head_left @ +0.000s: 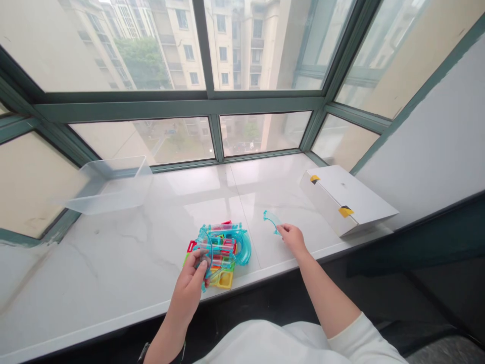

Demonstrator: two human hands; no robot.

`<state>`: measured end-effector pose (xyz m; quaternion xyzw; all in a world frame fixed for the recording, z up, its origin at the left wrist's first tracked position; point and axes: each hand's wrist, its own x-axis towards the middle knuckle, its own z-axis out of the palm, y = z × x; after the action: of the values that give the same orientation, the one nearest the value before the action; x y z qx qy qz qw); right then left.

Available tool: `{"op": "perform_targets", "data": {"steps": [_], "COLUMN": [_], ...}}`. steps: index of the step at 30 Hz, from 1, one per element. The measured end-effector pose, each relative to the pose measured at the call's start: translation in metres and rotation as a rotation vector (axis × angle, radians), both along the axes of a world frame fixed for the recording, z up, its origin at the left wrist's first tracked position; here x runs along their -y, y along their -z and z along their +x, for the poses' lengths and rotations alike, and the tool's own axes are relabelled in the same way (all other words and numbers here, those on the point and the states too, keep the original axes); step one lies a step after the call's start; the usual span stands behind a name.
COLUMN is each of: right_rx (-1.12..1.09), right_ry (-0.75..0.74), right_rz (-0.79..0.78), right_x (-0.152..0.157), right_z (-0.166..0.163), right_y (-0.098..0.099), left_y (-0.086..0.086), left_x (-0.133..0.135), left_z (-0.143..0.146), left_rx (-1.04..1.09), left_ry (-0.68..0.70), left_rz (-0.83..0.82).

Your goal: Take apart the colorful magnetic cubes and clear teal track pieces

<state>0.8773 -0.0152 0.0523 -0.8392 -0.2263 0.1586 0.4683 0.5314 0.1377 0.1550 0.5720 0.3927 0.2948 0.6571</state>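
Note:
A pile of coloured magnetic tiles and clear teal curved track pieces lies on the white marble windowsill. My left hand is closed on a teal curved track piece at the pile's near left side. To the right, my right hand pinches the end of a separate curved teal track piece, which rests on the sill apart from the pile.
A clear plastic bin stands at the back left of the sill. A white cardboard box with yellow-black tape marks lies at the right. Window panes surround the sill; its front edge runs just below the pile.

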Motion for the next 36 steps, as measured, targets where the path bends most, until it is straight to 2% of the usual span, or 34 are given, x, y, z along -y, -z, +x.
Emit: {"op": "perform_targets", "data": {"steps": [3, 7, 13, 19, 23, 28, 31, 36], "right_rx": [0.072, 0.1, 0.101, 0.179, 0.229, 0.27, 0.291, 0.34], "right_ry": [0.034, 0.093, 0.031, -0.089, -0.128, -0.13, -0.118, -0.117], "right_rz": [-0.081, -0.09, -0.087, -0.099, -0.12, -0.142, -0.154, -0.187], "right_x": [-0.016, -0.039, -0.065, -0.07, -0.073, -0.082, -0.086, -0.092], "right_z": [0.011, 0.027, 0.036, 0.033, 0.032, 0.031, 0.031, 0.033], "right_y": [0.004, 0.005, 0.009, 0.017, 0.018, 0.019, 0.02, 0.021], "left_y": [-0.001, 0.002, 0.003, 0.007, 0.003, -0.007, -0.007, -0.002], "left_x": [0.003, 0.0, -0.001, -0.008, -0.006, 0.006, 0.007, -0.003], "left_z": [0.001, 0.0, 0.0, 0.001, 0.004, 0.011, 0.011, 0.009], "left_rx": [0.001, -0.01, -0.015, -0.03, -0.017, 0.016, 0.022, -0.011], "left_ry": [0.044, 0.1, 0.071, 0.105, 0.093, 0.04, 0.034, 0.113], "left_rz": [0.004, 0.022, 0.023, 0.035, 0.016, -0.01, -0.042, -0.078]}}
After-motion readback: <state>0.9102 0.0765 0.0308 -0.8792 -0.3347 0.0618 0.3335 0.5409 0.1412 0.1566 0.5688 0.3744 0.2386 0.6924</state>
